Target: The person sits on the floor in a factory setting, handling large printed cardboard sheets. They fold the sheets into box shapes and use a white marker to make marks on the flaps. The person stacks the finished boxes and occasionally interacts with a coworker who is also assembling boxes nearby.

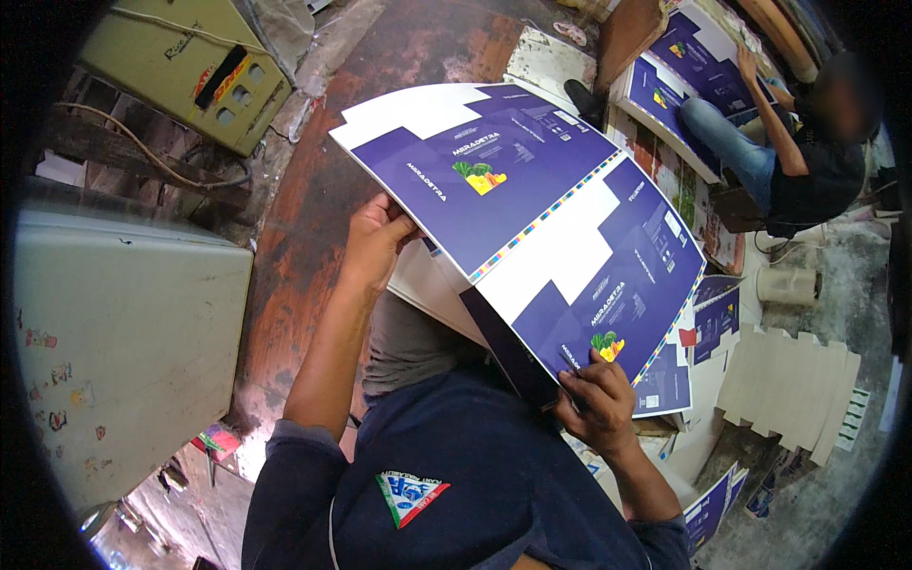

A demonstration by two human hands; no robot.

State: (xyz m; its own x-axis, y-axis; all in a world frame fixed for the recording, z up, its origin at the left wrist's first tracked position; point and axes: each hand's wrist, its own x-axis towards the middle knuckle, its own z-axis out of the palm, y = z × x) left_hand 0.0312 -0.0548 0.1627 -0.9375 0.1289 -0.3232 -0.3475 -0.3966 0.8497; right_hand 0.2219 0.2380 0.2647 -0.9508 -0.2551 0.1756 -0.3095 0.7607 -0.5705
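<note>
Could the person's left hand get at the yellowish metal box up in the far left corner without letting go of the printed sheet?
Probably not. The left hand grips the near-left edge of the big purple printed sheet, and the yellowish metal box sits well beyond it, past bare brown floor. Nothing blocks the way; it just looks too far.

Worn reddish-brown floor (313, 218), printed blue sheets (714, 318) and plain cardboard blanks (788, 380) lying on it

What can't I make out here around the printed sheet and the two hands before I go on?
Head view only:
- Left hand: fingertips hidden behind the printed sheet.
- Stack of sheets under it: mostly covered by the printed sheet, depth unclear.
- Right hand: palm side faces away, so the grip is not visible.
- Co-worker's hand: small near the rim, work unclear.
- Loose cartons: cut off at the lower right by the fisheye border.
</note>
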